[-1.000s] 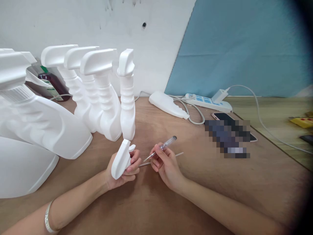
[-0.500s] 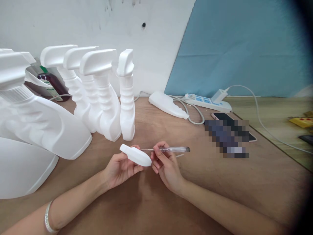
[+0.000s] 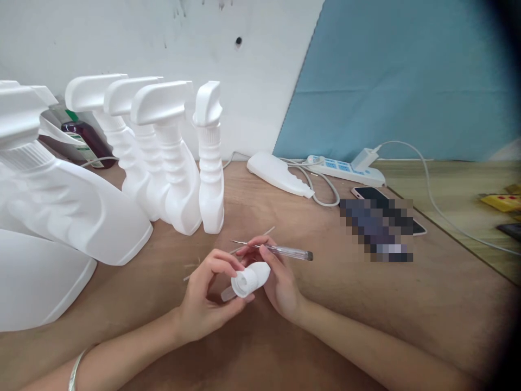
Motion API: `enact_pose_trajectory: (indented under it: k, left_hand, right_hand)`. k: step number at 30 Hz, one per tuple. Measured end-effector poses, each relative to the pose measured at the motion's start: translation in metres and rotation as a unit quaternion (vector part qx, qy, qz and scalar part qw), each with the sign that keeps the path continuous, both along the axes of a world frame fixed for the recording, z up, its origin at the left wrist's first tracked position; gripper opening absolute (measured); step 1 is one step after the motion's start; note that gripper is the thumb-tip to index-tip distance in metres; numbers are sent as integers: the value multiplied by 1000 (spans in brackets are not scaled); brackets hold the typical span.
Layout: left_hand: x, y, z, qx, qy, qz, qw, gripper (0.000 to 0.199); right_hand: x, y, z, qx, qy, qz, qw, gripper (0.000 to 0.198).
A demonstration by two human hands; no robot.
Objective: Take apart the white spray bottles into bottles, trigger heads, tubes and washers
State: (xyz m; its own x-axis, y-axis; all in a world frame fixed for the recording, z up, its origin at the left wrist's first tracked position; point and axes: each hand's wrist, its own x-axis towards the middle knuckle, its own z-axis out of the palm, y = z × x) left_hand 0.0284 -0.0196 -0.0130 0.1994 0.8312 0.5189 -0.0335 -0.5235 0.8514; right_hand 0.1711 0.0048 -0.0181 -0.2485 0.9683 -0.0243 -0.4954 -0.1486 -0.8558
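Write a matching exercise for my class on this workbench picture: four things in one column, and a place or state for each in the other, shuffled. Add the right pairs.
Things
1. screwdriver
2. spray head
3. power strip
4. dark bottle

Places and states
A. green-topped, partly hidden by white bottles
B. near the foot of the blue backdrop
C. clear-handled, held in the right hand
D. white, its collar held in the left hand

Pairs: 1-C, 2-D, 3-B, 4-A
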Motion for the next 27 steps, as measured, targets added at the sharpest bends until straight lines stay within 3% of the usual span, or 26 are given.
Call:
enact_pose_trajectory:
  k: [3, 6, 13, 19, 23, 25, 27]
  left_hand:
    - [-1, -2, -1, 74, 36, 10, 997, 41]
    - [-2, -1, 0, 83, 51, 23, 995, 38]
    - [-2, -4, 9, -81, 19, 52, 995, 26]
    - [-2, 1, 8, -190, -94, 56, 976, 26]
    - [-1, 3, 8, -311, -157, 1, 937, 16]
    - [2, 0, 6, -393, -194, -65, 896, 19]
    - [5, -4, 4, -477, -237, -128, 837, 23]
  right_hand:
    - [0, 0, -2, 1, -13, 27, 1000, 13]
    - [0, 0, -4, 3, -33, 38, 999, 16]
    - [0, 0, -4, 3, -53, 37, 998, 24]
    - [2, -3, -3, 19, -52, 51, 997, 31]
    - [1, -2, -2, 11, -25, 36, 999, 26]
    - [1, -1, -1, 9, -17, 24, 1000, 24]
    - [1, 0, 0, 6, -21, 11, 1000, 21]
